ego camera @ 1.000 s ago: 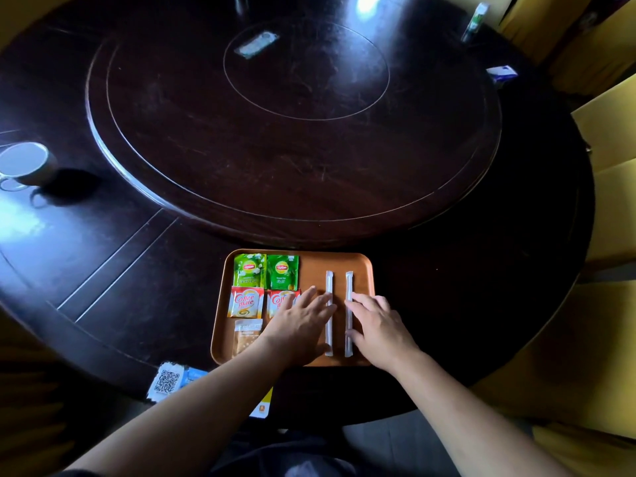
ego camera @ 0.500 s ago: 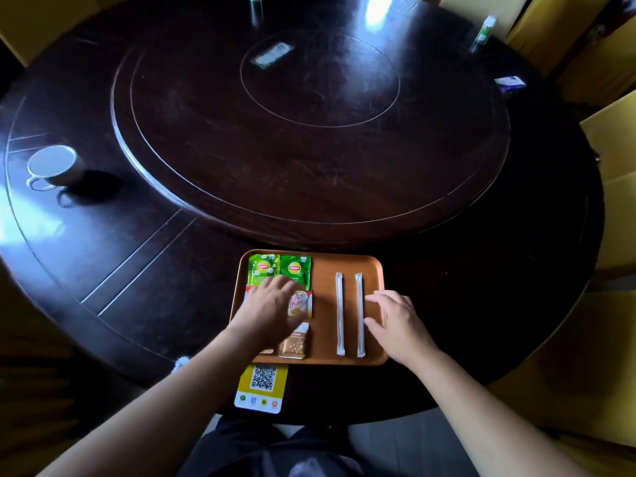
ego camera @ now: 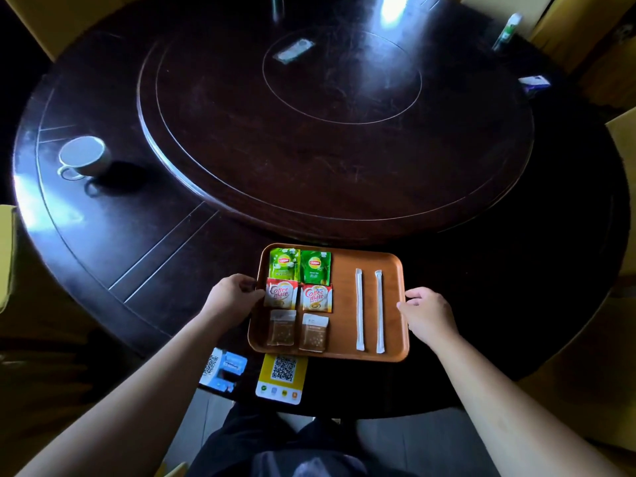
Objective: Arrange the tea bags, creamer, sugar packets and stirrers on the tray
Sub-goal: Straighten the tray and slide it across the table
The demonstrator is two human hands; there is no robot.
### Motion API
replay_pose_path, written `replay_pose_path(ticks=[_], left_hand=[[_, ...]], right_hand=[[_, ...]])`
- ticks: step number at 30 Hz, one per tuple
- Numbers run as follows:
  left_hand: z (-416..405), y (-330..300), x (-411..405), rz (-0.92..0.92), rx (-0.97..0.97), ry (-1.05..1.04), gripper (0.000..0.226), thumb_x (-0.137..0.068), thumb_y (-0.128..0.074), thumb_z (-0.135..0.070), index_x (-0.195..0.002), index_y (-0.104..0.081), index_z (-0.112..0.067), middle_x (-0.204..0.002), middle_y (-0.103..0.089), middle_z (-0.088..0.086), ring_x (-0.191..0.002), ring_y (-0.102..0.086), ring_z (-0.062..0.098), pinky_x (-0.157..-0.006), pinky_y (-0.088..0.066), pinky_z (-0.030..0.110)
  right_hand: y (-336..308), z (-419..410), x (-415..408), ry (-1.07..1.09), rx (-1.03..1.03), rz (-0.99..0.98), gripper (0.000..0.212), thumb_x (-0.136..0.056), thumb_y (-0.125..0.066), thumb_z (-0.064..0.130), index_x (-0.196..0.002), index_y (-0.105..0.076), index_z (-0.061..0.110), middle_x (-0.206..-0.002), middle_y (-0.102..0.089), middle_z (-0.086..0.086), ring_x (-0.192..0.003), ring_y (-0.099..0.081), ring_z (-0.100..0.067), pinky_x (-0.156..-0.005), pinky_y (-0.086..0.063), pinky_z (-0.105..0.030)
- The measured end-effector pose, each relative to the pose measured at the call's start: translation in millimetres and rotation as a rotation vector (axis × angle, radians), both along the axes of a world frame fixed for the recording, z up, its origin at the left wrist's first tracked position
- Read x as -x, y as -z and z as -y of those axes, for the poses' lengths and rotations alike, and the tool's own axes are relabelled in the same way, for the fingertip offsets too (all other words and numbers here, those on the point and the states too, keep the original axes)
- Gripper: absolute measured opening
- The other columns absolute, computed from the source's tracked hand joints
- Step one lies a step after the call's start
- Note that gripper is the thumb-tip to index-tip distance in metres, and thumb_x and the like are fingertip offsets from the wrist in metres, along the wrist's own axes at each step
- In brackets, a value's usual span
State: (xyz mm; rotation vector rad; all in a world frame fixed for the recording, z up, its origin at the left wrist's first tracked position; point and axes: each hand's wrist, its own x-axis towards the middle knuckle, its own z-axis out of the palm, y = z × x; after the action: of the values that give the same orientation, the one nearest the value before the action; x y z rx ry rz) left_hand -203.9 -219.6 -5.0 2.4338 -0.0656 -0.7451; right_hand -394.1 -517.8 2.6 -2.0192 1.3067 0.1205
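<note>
An orange-brown tray lies at the near edge of the dark round table. On its left half sit two green tea bags, two red-and-white creamer packets below them, and two brown sugar packets nearest me. Two white wrapped stirrers lie parallel on the right half. My left hand grips the tray's left rim. My right hand holds the tray's right rim, thumb on the edge.
A white cup stands at the table's far left. A raised turntable fills the table's centre, a small packet on it. Two QR-code cards lie at the near edge below the tray. Yellow chairs surround the table.
My left hand left the packets and went to the tray's left rim. My right hand slid off the stirrers to the right rim. All packets now show uncovered.
</note>
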Motion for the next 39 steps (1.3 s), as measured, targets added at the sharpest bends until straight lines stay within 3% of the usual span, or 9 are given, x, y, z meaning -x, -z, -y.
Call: replay_pose_path(ticks=[3,7,11,16,22,30,34,39], left_hand=[[2,0,3,-0.009,0.023,0.002,0.028,-0.076,-0.075,-0.023,-0.104,-0.070,-0.022,-0.090,-0.071,-0.002,-0.083,-0.067,0.016,-0.074,-0.056,0.033],[0,-1,0,-0.025,0.039,0.010,0.026,-0.075,-0.074,-0.016,-0.100,-0.071,-0.021,-0.088,-0.072,-0.003,-0.081,-0.066,0.015,-0.072,-0.055,0.031],[-9,-8,-4,-0.053,0.043,0.007,0.024,-0.072,-0.074,-0.014,-0.095,-0.071,-0.020,-0.079,-0.070,-0.005,-0.072,-0.065,0.014,-0.063,-0.052,0.027],[-30,-16,-9,-0.097,0.090,-0.004,0.021,-0.073,-0.074,-0.008,-0.091,-0.070,-0.018,-0.078,-0.070,-0.001,-0.062,-0.065,0.011,-0.043,-0.046,0.018],[-55,-30,-35,-0.127,0.174,-0.006,0.022,-0.070,-0.075,-0.004,-0.084,-0.069,-0.019,-0.079,-0.073,0.007,-0.068,-0.072,0.022,-0.055,-0.061,0.036],[-57,-69,-94,-0.157,0.329,0.025,0.018,-0.078,-0.072,-0.006,-0.095,-0.070,-0.011,-0.082,-0.074,0.011,-0.068,-0.073,0.023,-0.052,-0.059,0.030],[-43,-86,-122,-0.165,0.381,0.043,0.017,-0.081,-0.071,-0.008,-0.098,-0.070,-0.010,-0.084,-0.075,0.009,-0.065,-0.073,0.019,-0.051,-0.058,0.028],[-12,-97,-150,-0.115,0.404,0.019,0.011,-0.081,-0.071,-0.013,-0.093,-0.072,-0.015,-0.077,-0.074,0.006,-0.062,-0.072,0.017,-0.054,-0.060,0.032]], right_hand=[[3,-5,-1,0.009,0.031,-0.050,0.030,-0.086,-0.070,0.014,-0.116,-0.066,0.011,-0.107,-0.072,-0.008,-0.092,-0.068,-0.024,-0.080,-0.054,-0.032],[4,-11,-2,0.001,0.073,-0.096,0.023,-0.087,-0.065,0.009,-0.110,-0.067,0.009,-0.102,-0.071,-0.009,-0.089,-0.068,-0.026,-0.074,-0.054,-0.031],[1,-19,-2,-0.004,0.067,-0.119,0.013,-0.082,-0.069,0.009,-0.094,-0.068,0.014,-0.087,-0.070,-0.003,-0.078,-0.067,-0.021,-0.075,-0.059,-0.036],[-5,-37,-2,0.014,0.036,-0.122,0.012,-0.081,-0.070,0.010,-0.089,-0.066,0.018,-0.080,-0.070,0.000,-0.071,-0.069,-0.019,-0.071,-0.063,-0.040],[-27,-58,-21,0.043,0.058,-0.099,0.012,-0.080,-0.070,0.010,-0.087,-0.065,0.019,-0.081,-0.070,-0.001,-0.072,-0.069,-0.020,-0.073,-0.062,-0.039],[-64,-67,-67,0.121,0.026,-0.007,0.020,-0.081,-0.067,0.012,-0.101,-0.068,0.015,-0.091,-0.069,0.001,-0.084,-0.067,-0.018,-0.075,-0.054,-0.031],[-75,-56,-89,0.147,0.016,0.056,0.027,-0.082,-0.066,0.013,-0.109,-0.066,0.014,-0.100,-0.068,-0.002,-0.091,-0.066,-0.020,-0.080,-0.054,-0.034],[-90,-29,-120,0.114,0.046,0.119,0.004,-0.083,-0.064,0.011,-0.083,-0.066,0.014,-0.091,-0.072,-0.008,-0.083,-0.069,-0.024,-0.082,-0.059,-0.044]])
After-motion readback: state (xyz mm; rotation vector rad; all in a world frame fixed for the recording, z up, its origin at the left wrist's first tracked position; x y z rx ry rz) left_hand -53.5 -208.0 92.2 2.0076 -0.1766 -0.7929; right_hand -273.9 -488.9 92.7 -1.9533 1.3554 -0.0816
